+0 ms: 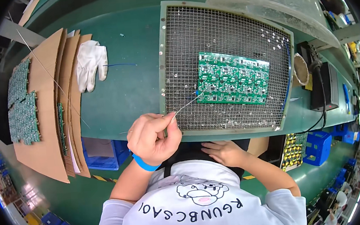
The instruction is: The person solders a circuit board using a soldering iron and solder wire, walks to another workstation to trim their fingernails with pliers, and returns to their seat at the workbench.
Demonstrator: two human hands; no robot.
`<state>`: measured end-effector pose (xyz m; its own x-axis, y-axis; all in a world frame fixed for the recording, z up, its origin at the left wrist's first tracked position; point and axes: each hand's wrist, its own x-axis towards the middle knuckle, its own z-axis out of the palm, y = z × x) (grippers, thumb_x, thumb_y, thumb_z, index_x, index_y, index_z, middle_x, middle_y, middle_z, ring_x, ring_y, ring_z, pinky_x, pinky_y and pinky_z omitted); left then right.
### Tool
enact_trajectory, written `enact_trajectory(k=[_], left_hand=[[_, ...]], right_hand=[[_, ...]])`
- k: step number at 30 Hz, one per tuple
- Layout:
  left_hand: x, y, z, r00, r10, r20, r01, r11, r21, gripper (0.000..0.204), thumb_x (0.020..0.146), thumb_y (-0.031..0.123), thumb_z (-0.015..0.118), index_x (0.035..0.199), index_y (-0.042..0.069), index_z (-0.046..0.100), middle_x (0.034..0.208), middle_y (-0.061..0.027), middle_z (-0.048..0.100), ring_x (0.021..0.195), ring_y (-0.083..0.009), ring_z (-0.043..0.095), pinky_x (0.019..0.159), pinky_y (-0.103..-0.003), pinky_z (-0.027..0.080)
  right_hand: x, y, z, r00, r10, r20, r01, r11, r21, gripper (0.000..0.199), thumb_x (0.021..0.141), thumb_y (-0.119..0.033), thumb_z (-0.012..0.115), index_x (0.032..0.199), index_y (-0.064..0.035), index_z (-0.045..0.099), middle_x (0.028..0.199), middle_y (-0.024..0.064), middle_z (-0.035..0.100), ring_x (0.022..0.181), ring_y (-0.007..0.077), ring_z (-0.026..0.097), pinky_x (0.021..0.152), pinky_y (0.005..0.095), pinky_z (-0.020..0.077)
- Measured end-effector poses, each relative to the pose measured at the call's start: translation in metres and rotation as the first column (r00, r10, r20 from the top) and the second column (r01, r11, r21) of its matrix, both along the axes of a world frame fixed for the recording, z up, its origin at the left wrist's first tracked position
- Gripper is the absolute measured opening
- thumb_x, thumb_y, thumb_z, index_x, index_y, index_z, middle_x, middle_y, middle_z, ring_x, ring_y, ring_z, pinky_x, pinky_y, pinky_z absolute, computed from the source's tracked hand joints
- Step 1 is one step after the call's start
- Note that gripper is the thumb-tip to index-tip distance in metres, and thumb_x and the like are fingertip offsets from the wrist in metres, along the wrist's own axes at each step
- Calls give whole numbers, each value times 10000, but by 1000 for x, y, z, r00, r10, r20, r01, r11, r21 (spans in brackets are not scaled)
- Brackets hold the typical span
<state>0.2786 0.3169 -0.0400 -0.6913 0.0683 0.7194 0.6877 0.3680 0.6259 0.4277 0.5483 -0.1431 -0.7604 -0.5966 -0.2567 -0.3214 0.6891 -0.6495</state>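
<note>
A green circuit board panel [235, 78], packed with small parts, lies on a wire-mesh tray [177, 35] with a pale frame. My left hand [154, 136], a blue band at its wrist, is closed at the tray's near left corner. Thumb and forefinger pinch a thin silvery wire [186, 105], which runs to the panel's lower left corner. A small blue bit [197, 92] shows there; I cannot tell what it is. My right hand [224, 152] rests on dark cloth below the table edge, holding nothing, its fingers apart.
White glove [91, 64] and cardboard sheets [44, 103] with more circuit boards [23, 105] stand left. A clear plastic hood [273, 1] overhangs the tray's far right. Right of it are a black box [325, 87] with a cable and a round container [300, 68]. Blue crates [318, 147] sit below.
</note>
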Motion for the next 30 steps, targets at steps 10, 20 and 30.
enact_trajectory(k=[10, 20, 30], left_hand=[[0, -1, 3, 999, -48, -11, 48, 997, -53, 81, 733, -60, 657, 769, -4, 611, 594, -36, 479, 467, -119, 451, 506, -271, 454], [-2, 1, 3, 1000, -9, 11, 11, 993, -117, 259, 668, -53, 697, 907, 45, 710, 550, 11, 404, 466, -140, 491, 461, -255, 446], [-1, 0, -1, 1000, -18, -18, 16, 993, -117, 301, 651, -51, 687, 938, 37, 720, 536, 21, 383, 455, -139, 459, 476, -267, 474]], right_hand=[[17, 39, -7, 963, -160, -215, 182, 980, 82, 319, 855, -239, 620, 1141, -99, 632, 1241, 115, 575, 1145, 298, 534, 977, 401, 427], [17, 28, -15, 907, -286, -310, 252, 957, -147, 206, 757, -208, 732, 893, -65, 670, 877, 105, 649, 788, 288, 637, 688, 370, 521], [28, 31, -16, 859, -212, -466, 197, 977, -81, 174, 722, -176, 753, 714, -83, 606, 683, 42, 553, 613, 223, 563, 536, 341, 452]])
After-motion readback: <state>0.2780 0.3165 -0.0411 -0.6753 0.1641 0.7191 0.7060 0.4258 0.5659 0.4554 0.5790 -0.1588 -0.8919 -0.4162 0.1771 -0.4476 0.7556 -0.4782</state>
